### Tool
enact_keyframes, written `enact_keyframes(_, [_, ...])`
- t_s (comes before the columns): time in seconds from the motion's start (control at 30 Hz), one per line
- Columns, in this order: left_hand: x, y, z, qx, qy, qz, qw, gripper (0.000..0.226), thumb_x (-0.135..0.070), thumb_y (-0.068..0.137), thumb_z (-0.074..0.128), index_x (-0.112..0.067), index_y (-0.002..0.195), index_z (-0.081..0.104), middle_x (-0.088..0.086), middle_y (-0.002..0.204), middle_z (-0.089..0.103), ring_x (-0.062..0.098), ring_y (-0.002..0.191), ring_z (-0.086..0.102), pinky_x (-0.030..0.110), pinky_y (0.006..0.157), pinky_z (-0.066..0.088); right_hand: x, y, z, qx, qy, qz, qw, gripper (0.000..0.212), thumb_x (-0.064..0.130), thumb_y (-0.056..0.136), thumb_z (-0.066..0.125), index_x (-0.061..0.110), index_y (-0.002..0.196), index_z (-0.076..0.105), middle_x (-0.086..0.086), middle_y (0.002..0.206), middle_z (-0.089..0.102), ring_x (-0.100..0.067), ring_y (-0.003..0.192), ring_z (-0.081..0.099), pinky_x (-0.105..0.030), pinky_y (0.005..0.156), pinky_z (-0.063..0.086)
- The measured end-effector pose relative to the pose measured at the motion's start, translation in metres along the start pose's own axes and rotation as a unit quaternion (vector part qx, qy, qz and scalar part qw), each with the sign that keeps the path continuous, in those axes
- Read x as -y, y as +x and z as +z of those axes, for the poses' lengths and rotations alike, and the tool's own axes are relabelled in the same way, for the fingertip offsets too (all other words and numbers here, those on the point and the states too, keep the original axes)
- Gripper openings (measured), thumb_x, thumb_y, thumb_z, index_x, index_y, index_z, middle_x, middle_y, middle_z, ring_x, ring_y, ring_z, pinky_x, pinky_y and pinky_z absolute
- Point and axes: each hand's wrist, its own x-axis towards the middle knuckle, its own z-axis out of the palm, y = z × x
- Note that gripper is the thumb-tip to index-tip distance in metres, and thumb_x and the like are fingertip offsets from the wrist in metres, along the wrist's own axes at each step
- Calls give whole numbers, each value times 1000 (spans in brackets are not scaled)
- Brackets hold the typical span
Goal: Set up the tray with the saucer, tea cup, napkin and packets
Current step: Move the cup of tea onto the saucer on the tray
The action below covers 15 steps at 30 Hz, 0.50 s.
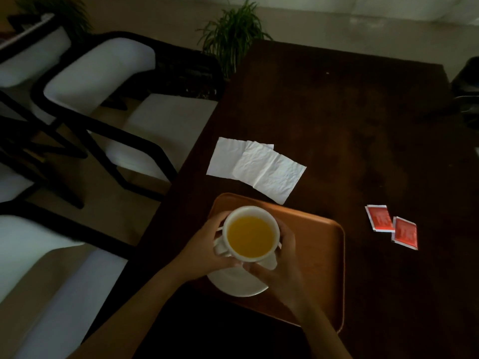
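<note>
A white tea cup (251, 235) full of yellow liquid is held over the white saucer (237, 283), which lies on the orange tray (321, 255). My left hand (207, 251) grips the cup's left side by the handle. My right hand (282, 270) wraps its right and near side. Whether the cup's base touches the saucer is hidden by my hands. Two white napkins (256, 168) lie overlapping on the table just beyond the tray. Two red packets (392, 226) lie on the table to the tray's right.
The dark wooden table (350, 112) stretches away ahead. White chairs with black frames (108, 104) stand along its left side. A potted plant (233, 35) stands past the table's far left corner, and a dark object (466, 94) sits at the right edge.
</note>
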Motion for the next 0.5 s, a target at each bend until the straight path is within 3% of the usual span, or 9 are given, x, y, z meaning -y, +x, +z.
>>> enact_keyframes(0.1, [9, -3, 4, 7, -3, -2, 1000, 88, -43, 57, 80, -59, 124, 26, -49, 125, 35, -15, 122, 38, 2, 91, 39, -4, -6, 4, -8, -2, 8, 1000, 98, 27, 56, 86, 19, 134, 27, 14, 132, 38, 5, 118, 43, -9, 91, 43])
enact_keyframes(0.23, [20, -4, 5, 22, 4, -22, 1000, 93, -37, 58, 84, -57, 125, 22, -39, 130, 31, -19, 122, 34, 1, 92, 36, -12, -11, 7, -18, -18, 11, 1000, 99, 37, 54, 85, 26, 133, 26, 28, 130, 35, 3, 121, 41, -11, 94, 41])
enact_keyframes(0.3, [23, -3, 5, 32, 7, -25, 999, 92, -36, 59, 83, -59, 124, 22, -38, 130, 30, -22, 120, 32, -3, 89, 34, -14, -13, 10, -31, -28, 16, 999, 99, 40, 52, 85, 33, 131, 26, 22, 131, 35, 2, 121, 40, -13, 94, 42])
enact_keyframes(0.5, [32, -1, 0, 60, 1, -36, 998, 93, -29, 61, 84, -54, 125, 21, -33, 132, 29, -24, 118, 32, -4, 89, 34, -21, -15, 18, -52, -81, -1, 995, 95, 45, 53, 83, 44, 127, 23, 19, 130, 34, 4, 120, 38, -5, 91, 37])
